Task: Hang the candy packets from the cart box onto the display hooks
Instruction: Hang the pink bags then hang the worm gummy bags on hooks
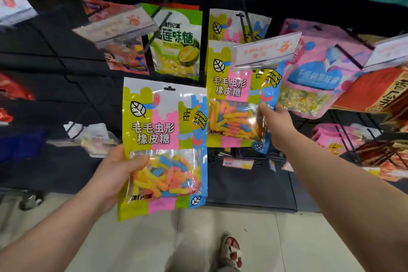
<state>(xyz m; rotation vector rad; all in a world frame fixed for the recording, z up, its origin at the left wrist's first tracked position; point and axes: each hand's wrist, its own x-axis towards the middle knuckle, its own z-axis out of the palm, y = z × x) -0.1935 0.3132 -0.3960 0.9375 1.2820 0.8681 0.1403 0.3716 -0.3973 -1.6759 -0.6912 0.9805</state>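
My left hand (114,174) grips a gummy-worm candy packet (164,130), yellow, pink, green and blue, by its lower left edge and holds it upright in front of the display. My right hand (277,123) pinches the lower right edge of a second, identical packet (231,95), which hangs at the display hook (245,22) under a clear price tag (265,51). Another packet of the same kind (223,26) hangs behind it on that hook. The cart box is out of view.
A green durian candy packet (176,40) hangs to the left, a red packet (119,35) further left. Pink packets (318,66) and orange ones (379,90) fill the hooks to the right. Black display wall behind; pale floor and my sandalled foot (231,252) below.
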